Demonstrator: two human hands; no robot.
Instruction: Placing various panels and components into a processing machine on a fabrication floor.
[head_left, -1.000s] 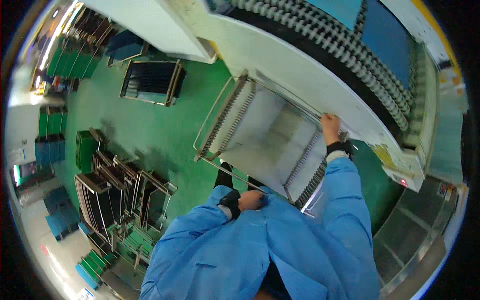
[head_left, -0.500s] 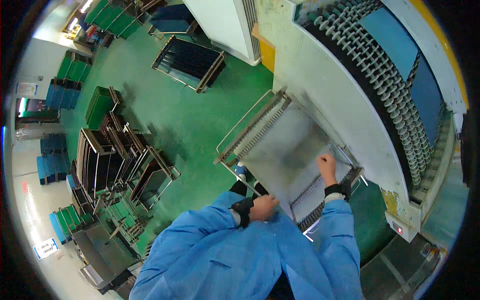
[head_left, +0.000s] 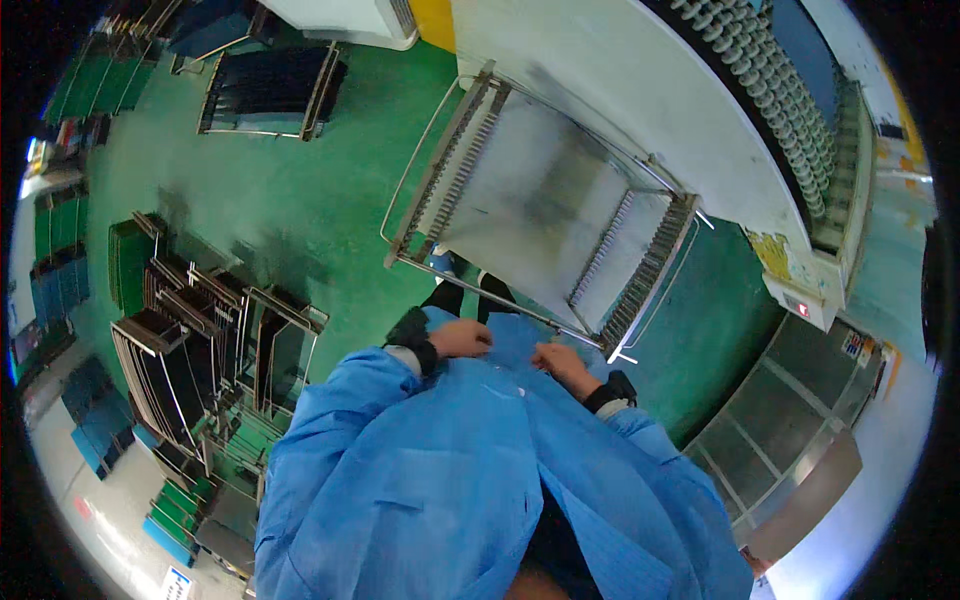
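Dark panels (head_left: 262,88) are held in a metal-framed rack (head_left: 318,95) on the green floor (head_left: 385,150) at the upper left, while more frames (head_left: 180,365) are crowded together lower down on that side. Rows of pale rollers (head_left: 765,85) are carried by a white machine (head_left: 600,70) at the upper right. Near the blurred left rim, what may be blue panels (head_left: 100,445) are seen grouped.
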